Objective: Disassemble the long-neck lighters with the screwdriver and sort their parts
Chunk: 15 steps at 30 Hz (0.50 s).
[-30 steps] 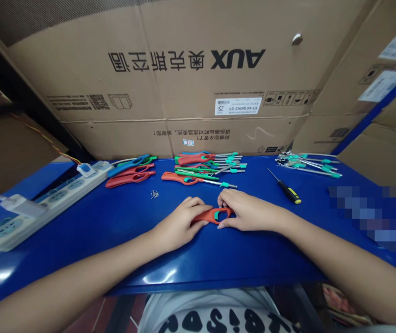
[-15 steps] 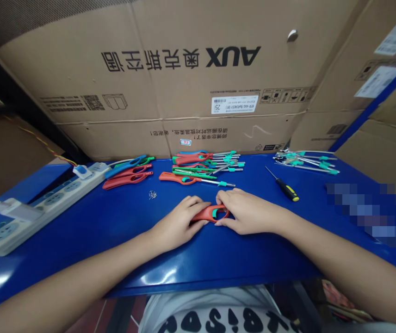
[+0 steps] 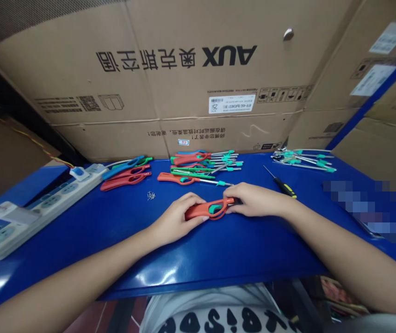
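An orange-red gas lighter point(image 3: 198, 211) with a green trigger lies sideways between my two hands, just above the blue table. Its rear grip is wrapped by my left hand point(image 3: 175, 217), thumb along the near side. My right hand point(image 3: 248, 200) is closed at the front end, fingers curled over the nose; whether a metal tube is under them is hidden. Just beyond my hands rests another orange lighter point(image 3: 173, 178) with a metal tube. Behind it is a pile of lighters point(image 3: 191, 159) in red, green and blue.
Red and blue lighter handles point(image 3: 125, 181) lie left, beside a white power strip point(image 3: 50, 201). Small screws point(image 3: 151, 195) sit near them. To the right are a screwdriver point(image 3: 284, 187), metal tubes with green parts point(image 3: 305, 161) and a blurred-out object point(image 3: 368, 210). Cardboard point(image 3: 170, 92) stands behind.
My right hand has shifted forward to the lighter's nose, uncovering more of its trigger loop. My left hand has moved slightly left, still on the grip. The view has shifted slightly.
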{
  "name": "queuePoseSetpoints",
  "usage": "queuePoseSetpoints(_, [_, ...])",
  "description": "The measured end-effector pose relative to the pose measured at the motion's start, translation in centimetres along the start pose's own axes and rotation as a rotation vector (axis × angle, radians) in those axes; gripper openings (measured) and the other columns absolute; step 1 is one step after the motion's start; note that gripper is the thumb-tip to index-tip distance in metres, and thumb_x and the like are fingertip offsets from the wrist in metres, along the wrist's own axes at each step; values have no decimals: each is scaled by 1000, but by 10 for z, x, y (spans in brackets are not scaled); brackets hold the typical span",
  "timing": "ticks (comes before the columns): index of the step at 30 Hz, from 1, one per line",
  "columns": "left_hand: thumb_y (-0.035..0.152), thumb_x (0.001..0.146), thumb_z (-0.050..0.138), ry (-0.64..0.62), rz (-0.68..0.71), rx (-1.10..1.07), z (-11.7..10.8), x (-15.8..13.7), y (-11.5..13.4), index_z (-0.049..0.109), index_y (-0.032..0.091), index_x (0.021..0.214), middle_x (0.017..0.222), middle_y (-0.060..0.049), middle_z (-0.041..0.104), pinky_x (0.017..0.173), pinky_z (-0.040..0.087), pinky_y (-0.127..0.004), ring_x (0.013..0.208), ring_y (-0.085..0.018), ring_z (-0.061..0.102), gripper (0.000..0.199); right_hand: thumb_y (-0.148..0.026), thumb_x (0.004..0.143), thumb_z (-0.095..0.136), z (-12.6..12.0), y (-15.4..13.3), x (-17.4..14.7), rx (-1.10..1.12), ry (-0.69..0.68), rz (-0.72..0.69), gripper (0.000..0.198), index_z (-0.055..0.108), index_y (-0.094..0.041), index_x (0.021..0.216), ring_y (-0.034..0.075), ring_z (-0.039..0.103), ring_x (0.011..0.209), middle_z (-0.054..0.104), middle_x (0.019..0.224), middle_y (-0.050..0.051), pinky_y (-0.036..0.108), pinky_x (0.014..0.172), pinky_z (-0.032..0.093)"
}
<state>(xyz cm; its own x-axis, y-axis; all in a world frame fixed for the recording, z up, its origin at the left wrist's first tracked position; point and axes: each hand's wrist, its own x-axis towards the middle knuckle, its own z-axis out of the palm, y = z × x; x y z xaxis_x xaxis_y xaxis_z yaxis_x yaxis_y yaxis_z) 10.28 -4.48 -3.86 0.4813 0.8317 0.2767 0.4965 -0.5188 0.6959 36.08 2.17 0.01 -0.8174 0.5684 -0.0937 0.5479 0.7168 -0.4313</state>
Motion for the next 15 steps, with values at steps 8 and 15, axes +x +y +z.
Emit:
queuePoseSetpoints(8, [38, 89, 70, 58, -109, -142, 2, 0, -4, 64, 18, 110, 109, -7, 68, 92, 49, -34, 99, -22, 64, 29, -36, 100, 53, 1, -1, 4, 255, 132, -74, 25, 68, -18, 106, 15, 64, 82, 73, 94, 3, 24, 74, 45])
queuePoseSetpoints(15, [40, 91, 66, 120, -164, -314, 6, 1, -4, 63, 17, 111, 106, -6, 67, 90, 50, -33, 97, -20, 63, 30, -34, 102, 47, 11, 2, 11, 149, 209, -82, 30, 69, -17, 90, 14, 60, 75, 72, 88, 4, 24, 70, 41])
